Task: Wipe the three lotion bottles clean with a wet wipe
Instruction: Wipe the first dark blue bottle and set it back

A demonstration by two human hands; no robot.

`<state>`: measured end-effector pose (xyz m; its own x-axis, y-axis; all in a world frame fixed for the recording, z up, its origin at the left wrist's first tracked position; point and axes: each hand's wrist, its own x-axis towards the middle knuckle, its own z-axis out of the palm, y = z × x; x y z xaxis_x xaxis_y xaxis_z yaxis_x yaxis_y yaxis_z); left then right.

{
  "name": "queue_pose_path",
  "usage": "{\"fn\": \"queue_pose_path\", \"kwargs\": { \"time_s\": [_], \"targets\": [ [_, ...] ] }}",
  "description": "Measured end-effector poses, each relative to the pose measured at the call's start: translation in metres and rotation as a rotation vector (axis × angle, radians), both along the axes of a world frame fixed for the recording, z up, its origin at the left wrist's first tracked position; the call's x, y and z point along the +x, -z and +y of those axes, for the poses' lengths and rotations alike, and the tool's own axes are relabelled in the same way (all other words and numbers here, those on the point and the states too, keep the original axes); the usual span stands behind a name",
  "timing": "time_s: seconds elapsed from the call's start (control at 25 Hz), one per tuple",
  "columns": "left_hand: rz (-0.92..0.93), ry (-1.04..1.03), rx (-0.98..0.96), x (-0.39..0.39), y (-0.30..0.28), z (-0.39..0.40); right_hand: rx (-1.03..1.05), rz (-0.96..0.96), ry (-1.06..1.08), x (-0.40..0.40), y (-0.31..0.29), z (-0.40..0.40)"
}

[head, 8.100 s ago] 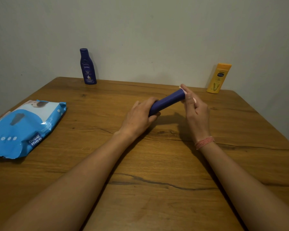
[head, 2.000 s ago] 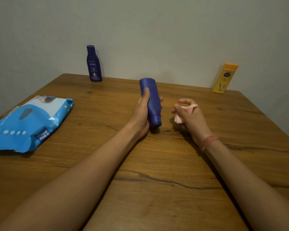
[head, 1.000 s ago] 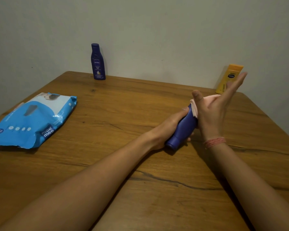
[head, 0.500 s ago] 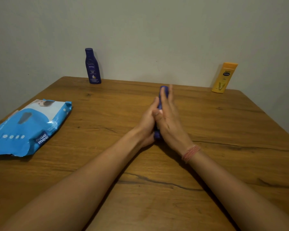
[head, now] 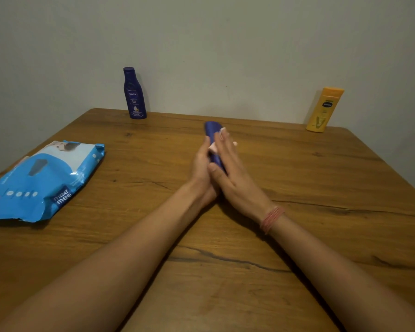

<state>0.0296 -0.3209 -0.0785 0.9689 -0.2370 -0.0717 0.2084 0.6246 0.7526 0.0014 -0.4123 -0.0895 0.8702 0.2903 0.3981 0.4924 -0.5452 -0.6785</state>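
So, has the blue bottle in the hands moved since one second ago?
Yes. The held blue bottle has shifted left, away from the standing yellow bottle, and now points away from the person instead of leaning toward the yellow one.

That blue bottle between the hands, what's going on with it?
A person is cleaning it. The left hand grips the blue bottle from the side, while the right hand presses a pale wet wipe flat against it with straight fingers. Two more bottles stand upright at the back of the wooden table, by the wall: a dark blue Nivea bottle to the left and a yellow bottle to the right. A blue wipes pack lies on the left.
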Motion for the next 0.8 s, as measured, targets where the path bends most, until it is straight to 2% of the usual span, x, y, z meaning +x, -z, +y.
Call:
{"fn": "queue_pose_path", "kwargs": {
  "time_s": [0.08, 0.28, 0.36, 0.44, 0.52, 0.64, 0.72, 0.8],
  "targets": [
    [0.060, -0.039, -0.038, 0.006, -0.005, 0.011, -0.060, -0.045, -0.030, -0.002, 0.000, 0.001],
    [0.119, -0.104, -0.149, 0.013, -0.010, 0.014, -0.014, -0.171, -0.009, -0.005, -0.001, -0.002],
    [0.110, -0.105, -0.184, 0.015, -0.010, 0.017, -0.038, -0.175, -0.026, -0.005, -0.002, -0.003],
    [0.076, -0.040, -0.133, 0.012, -0.011, 0.016, -0.026, -0.125, -0.051, -0.005, -0.002, -0.005],
    [0.035, 0.068, -0.054, 0.006, -0.010, 0.011, 0.063, -0.046, -0.065, -0.004, -0.005, -0.008],
    [-0.072, 0.194, 0.061, -0.002, -0.007, 0.000, 0.243, -0.044, 0.005, 0.001, -0.010, -0.020],
    [-0.141, 0.226, 0.105, -0.005, -0.003, -0.009, 0.337, -0.058, 0.071, 0.005, -0.012, -0.030],
    [-0.144, 0.189, 0.054, -0.005, -0.001, -0.014, 0.370, -0.091, 0.079, 0.007, -0.012, -0.032]
  ]
}}
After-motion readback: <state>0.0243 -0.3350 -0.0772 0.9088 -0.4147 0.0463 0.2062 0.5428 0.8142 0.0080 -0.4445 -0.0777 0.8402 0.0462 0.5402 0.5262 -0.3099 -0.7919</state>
